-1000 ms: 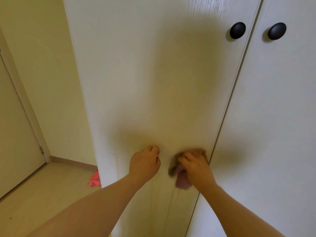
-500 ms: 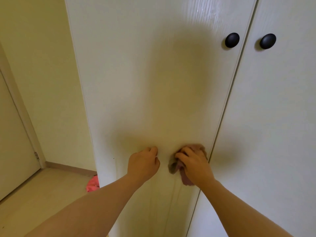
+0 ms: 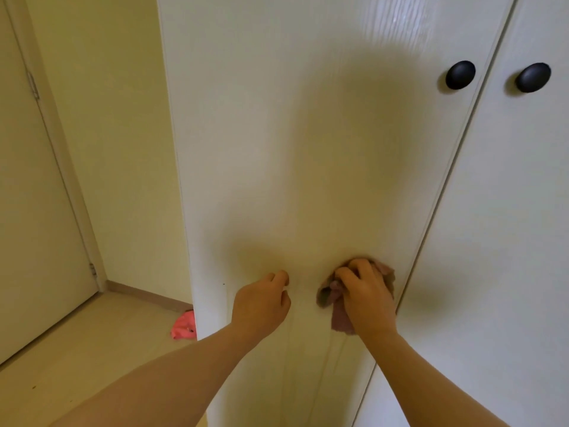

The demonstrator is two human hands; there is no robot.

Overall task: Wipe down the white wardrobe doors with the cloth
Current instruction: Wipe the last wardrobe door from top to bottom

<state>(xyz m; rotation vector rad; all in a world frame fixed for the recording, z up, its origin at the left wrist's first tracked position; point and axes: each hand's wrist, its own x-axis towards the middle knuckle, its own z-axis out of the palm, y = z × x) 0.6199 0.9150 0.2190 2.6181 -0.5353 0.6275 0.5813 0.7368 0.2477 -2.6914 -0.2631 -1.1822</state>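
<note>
- Two white wardrobe doors fill most of the view: the left door and the right door, meeting at a narrow seam that runs down at a slant.
- Each door carries one round black knob near the seam, the left knob and the right knob, both high up and well above the hands.
- A person's right grip has its fingers curled over a bunched, dull pink-brown cloth and presses it flat against the lower part of the left door, just beside the seam.
- Part of the cloth sticks out above the fingers, and a flap hangs below the palm.
- On the same door, the left grip sits near the right one but apart from it; its fingers are curled in with their tips at the door's surface, and nothing shows in it.
- Both bare forearms reach up from the bottom edge of the view.
- Left of the wardrobe, a small pink thing lies on the pale floor, partly hidden by the wardrobe's edge.
- A cream wall and a room door stand further left.
</note>
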